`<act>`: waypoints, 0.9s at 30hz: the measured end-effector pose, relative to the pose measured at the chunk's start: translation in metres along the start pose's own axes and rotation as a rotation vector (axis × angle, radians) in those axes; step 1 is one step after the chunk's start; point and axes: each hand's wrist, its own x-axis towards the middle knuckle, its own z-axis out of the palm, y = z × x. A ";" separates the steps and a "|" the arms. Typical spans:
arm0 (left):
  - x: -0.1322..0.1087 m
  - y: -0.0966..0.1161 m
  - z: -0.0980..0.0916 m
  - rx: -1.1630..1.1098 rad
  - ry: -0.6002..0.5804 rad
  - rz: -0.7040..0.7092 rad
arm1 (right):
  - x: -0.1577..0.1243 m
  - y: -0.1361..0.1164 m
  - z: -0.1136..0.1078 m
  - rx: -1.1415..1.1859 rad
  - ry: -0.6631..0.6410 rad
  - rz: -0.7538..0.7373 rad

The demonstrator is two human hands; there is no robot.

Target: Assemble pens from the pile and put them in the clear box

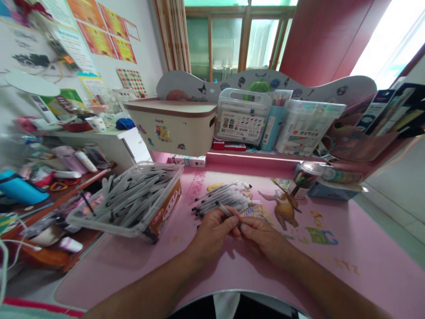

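Both hands meet over the middle of the pink desk. My left hand [214, 230] is closed round a pen [225, 210] whose dark end points up and to the left. My right hand [262, 237] is closed at the pen's other end, its thumb and fingers pinched close to my left fingertips. Just beyond the hands lies a pile of white pens [222, 196] with black ends, loosely side by side. To the left, a clear plastic box [166, 201] is heaped with many more pens [133, 199].
The pink desk [332, 270] has printed cartoon figures. Along its back shelf stand a lidded cream bin [186, 130], a clear marker case [242, 122] and another marker box [307, 133]. A jar [305, 177] stands at right. A cluttered side shelf [89, 179] is at left.
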 end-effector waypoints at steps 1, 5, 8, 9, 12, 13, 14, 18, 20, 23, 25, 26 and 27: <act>-0.001 0.000 0.001 -0.002 0.001 -0.001 | 0.000 -0.001 0.000 0.009 0.001 0.009; -0.003 0.002 0.002 -0.002 0.001 0.003 | -0.001 -0.001 0.001 0.047 -0.011 0.031; -0.002 0.003 0.002 0.019 0.002 0.022 | -0.002 0.000 0.000 0.107 -0.028 0.058; -0.001 0.003 0.002 0.026 0.006 0.027 | -0.002 -0.001 -0.001 0.134 -0.037 0.075; 0.001 0.005 0.002 0.022 0.036 0.025 | -0.003 -0.004 0.000 0.135 -0.036 0.100; 0.001 0.005 0.002 0.014 0.055 0.019 | -0.003 -0.006 0.000 0.086 -0.014 0.076; 0.002 0.005 0.002 0.004 0.076 0.012 | -0.003 -0.007 0.001 0.008 0.013 0.031; 0.002 0.005 0.005 -0.033 0.162 -0.022 | -0.003 -0.011 0.008 -0.413 0.138 -0.216; 0.002 0.005 0.007 -0.048 0.186 -0.024 | -0.003 -0.008 0.012 -0.565 0.210 -0.261; 0.001 0.004 0.009 -0.064 0.219 -0.018 | -0.003 -0.003 0.016 -0.701 0.290 -0.252; 0.000 0.004 0.009 -0.065 0.236 -0.014 | -0.003 0.000 0.017 -0.739 0.303 -0.259; 0.001 0.004 0.008 -0.063 0.233 -0.009 | -0.003 0.000 0.017 -0.735 0.304 -0.267; 0.001 0.004 0.007 -0.059 0.226 0.001 | -0.003 -0.001 0.016 -0.715 0.298 -0.276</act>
